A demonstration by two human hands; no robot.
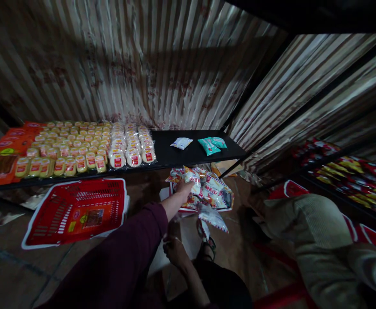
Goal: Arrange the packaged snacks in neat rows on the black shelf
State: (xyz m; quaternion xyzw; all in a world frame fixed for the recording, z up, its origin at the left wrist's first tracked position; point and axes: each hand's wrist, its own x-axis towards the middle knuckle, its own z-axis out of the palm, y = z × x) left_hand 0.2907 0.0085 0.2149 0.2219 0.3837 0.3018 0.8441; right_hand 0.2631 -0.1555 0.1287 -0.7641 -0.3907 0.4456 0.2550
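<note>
One left hand (184, 188) grips a snack packet (192, 176) beside the shelf edge (162, 166).

A small snack shop or market stall, walled in corrugated sheet

Ribbed metal sheeting (126, 64) forms the walls, and a long black shelf (188, 156) runs along it like a sales display. On it, sealed snack packs (88, 148) lie in tidy rows, with flat orange packs (4, 150) at the far left and a white packet (181, 143) and teal packets (212, 145) lying loose at the other end. A red plastic shopping basket (52, 214) sits below on the bare floor. A heap of snack packets (215, 191) lies under the shelf, and a second rack (351, 171) on the right holds red and yellow packets.
</note>
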